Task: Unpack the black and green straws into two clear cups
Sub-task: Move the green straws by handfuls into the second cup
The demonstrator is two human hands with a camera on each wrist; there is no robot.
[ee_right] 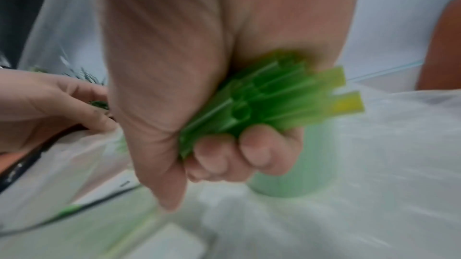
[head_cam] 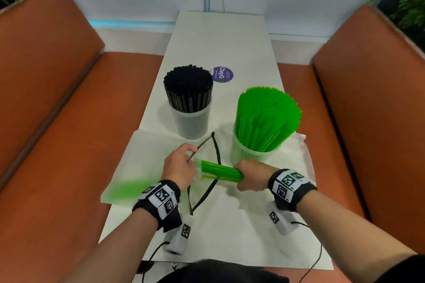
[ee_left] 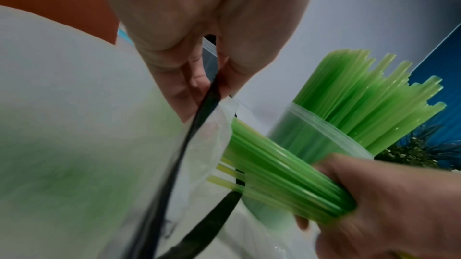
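My left hand [head_cam: 184, 161] pinches the black-rimmed mouth [ee_left: 209, 95] of a clear plastic bag [head_cam: 138, 167] that lies on the table and stretches off to the left. My right hand [head_cam: 246, 177] grips a bundle of green straws [head_cam: 218, 171] that sticks halfway out of that mouth. In the wrist views the same bundle [ee_left: 286, 174] [ee_right: 249, 109] shows inside the right fist. Just beyond my right hand, a clear cup [head_cam: 243, 151] holds many green straws [head_cam: 266, 112] fanned upward. Another clear cup [head_cam: 190, 124], farther left, is packed with black straws [head_cam: 188, 85].
The narrow white table [head_cam: 218, 37] runs away from me between two orange benches [head_cam: 57, 99] [head_cam: 368, 99]. A purple round sticker [head_cam: 222, 74] lies behind the black straws. Another crumpled clear bag [head_cam: 301, 145] sits under the green cup. Wrist-camera cables trail near the front edge.
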